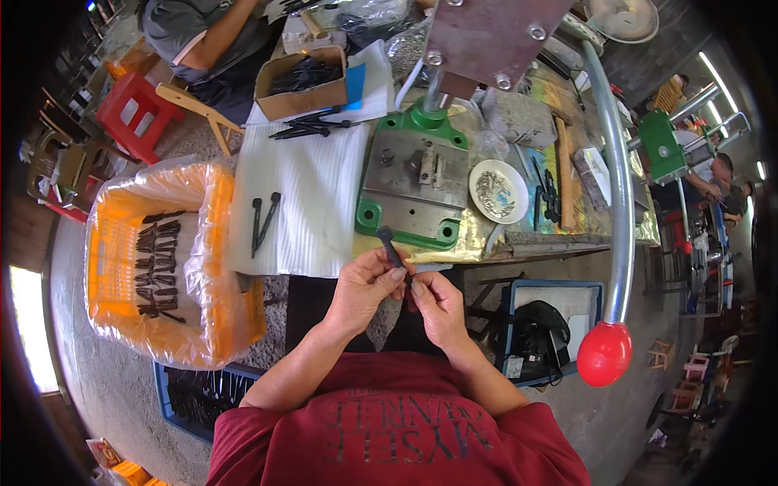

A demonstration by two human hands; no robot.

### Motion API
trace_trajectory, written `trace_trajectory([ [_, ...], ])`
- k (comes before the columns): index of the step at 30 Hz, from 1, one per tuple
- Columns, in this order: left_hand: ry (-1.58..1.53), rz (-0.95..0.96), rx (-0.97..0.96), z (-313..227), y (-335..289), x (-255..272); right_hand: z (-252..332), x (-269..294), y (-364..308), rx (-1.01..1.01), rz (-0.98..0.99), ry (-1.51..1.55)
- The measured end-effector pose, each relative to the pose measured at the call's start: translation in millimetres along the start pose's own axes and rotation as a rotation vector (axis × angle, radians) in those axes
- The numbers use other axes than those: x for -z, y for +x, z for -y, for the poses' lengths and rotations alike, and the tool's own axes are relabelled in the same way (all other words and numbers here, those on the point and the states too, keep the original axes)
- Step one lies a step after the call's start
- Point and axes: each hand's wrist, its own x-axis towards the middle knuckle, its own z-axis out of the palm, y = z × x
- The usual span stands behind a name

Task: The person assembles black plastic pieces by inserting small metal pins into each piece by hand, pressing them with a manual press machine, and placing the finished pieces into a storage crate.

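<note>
Both hands are together in front of the press's near edge, closed on one slim black part with a wider head (387,240). My left hand (365,290) pinches it below the head, between thumb and fingers. My right hand (436,306) grips its lower end, which the fingers mostly hide. Just beyond stands a green hand press (369,215) with a steel plate and a small metal fixture (429,162). To its right is a white bowl (510,174) of small metal pieces. Two similar black parts (265,223) lie on white foam sheeting (312,186) at the left.
The press's long lever (620,202) ends in a red ball (604,354) at the right. An orange lined crate (109,267) holds rows of black parts at the left. A cardboard box (300,101) stands farther back, near another person (203,49). Blue trays (598,304) sit low on both sides.
</note>
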Motion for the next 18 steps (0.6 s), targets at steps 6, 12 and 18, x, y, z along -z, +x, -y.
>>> trace_trajectory([
  [6, 0.095, -0.025, 0.004, 14, -3, -5, -2, 8, -3, 0.017, -0.030, -0.142],
  [12, 0.136, -0.067, -0.013, 8, -4, -4, 6, 45, 17, 0.175, -0.210, -0.476],
  [18, 0.155, -0.057, -0.002, 2, -5, 0, 25, 122, 84, 0.372, -0.450, -0.851],
])
